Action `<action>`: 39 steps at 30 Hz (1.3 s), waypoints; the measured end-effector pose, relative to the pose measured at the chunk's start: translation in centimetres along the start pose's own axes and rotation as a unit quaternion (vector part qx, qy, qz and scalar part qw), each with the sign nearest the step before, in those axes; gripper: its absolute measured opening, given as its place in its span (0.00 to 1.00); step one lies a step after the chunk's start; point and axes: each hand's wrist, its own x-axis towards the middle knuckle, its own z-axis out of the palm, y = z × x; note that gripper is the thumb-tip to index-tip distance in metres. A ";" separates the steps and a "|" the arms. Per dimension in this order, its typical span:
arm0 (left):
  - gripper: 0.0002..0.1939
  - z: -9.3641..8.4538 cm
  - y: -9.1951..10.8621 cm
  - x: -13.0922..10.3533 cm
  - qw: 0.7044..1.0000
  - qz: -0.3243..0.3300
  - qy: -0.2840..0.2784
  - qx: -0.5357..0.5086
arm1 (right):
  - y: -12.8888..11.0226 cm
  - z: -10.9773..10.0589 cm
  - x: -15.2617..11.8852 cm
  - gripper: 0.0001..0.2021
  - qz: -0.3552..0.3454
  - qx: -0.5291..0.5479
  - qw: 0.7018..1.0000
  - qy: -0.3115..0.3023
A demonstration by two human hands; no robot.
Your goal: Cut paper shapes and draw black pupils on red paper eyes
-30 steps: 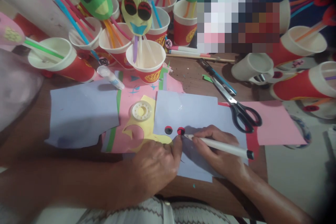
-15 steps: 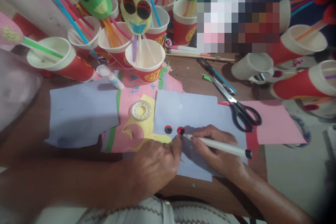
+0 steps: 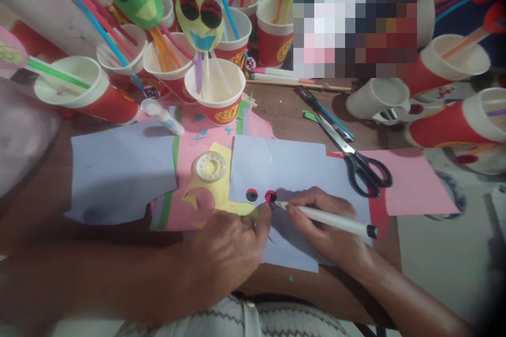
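Observation:
A white marker point(image 3: 336, 219) with a black end is held in my right hand point(image 3: 322, 221), its tip at a small red and black paper circle point(image 3: 271, 196). The thumb or a finger of my left hand point(image 3: 233, 245) presses at the lower edge of that circle, the other fingers curled under on the paper. Just to the left lies a second red and black circle point(image 3: 252, 195). Both circles rest on a light blue sheet point(image 3: 288, 163). Left of it, a roll of clear tape point(image 3: 211, 167) sits on yellow paper point(image 3: 221, 189) with cut-out curves.
Black-handled scissors point(image 3: 367, 172) and a blue pen point(image 3: 340, 126) lie right of the sheet. A glue stick point(image 3: 162, 116) is at the left. Red and white cups point(image 3: 223, 110) with straws and paper faces line the back. Pink paper point(image 3: 415, 181) and a white mug point(image 3: 377, 99) are at the right.
More black shows on the left part of the right circle's face, with red below. The whole view has shifted slightly; both hands keep nearly the same pose.

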 end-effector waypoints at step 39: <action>0.27 0.6 0.0 0.2 0.997 0.002 0.029 0.076 | 0.3 0.4 -0.3 0.06 -0.018 0.002 1.000 0.011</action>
